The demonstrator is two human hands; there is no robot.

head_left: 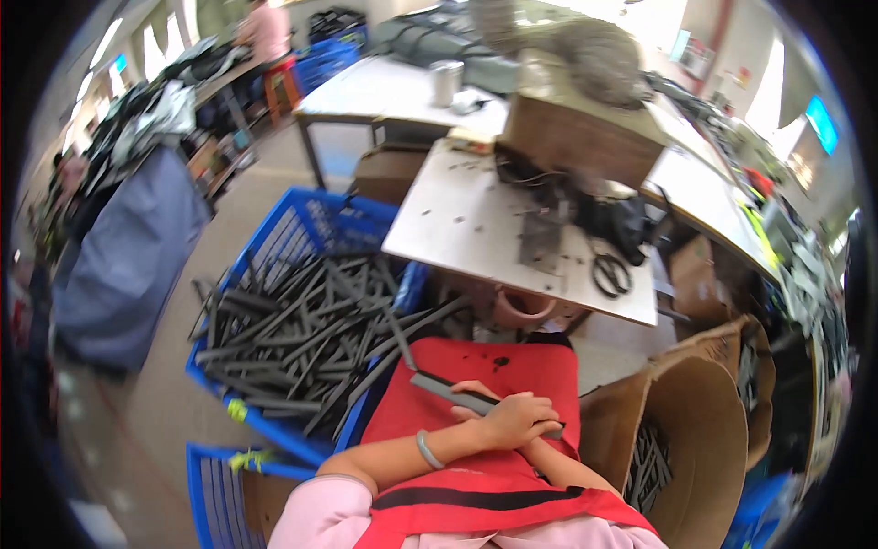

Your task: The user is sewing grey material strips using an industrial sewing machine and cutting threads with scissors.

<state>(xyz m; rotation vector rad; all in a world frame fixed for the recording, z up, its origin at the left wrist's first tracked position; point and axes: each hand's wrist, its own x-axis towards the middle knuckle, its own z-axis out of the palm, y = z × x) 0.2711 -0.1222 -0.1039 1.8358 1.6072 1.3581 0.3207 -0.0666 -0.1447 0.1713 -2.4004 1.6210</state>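
Note:
A long dark grey strip (434,385) lies slantwise across my lap, over my red apron (476,360). My left hand (519,418), below a wrist with a grey bangle (426,450), crosses over my right arm and closes on the strip's right end. Partly hidden beneath it, my right hand (473,395) grips the strip near its middle. Another thin strip (401,339) leans from the basket to the apron, close to the held strip's far end. Many similar strips (302,329) fill a blue plastic basket (274,229) at my left.
Ahead stands a small white worktable (439,233) with scissors (612,275), a dark pouch (617,224) and a large brown block-like object (581,137). On my right, an open cardboard box (700,412) holds more strips. A second blue crate (215,499) sits near left. Someone in pink (265,35) is far off.

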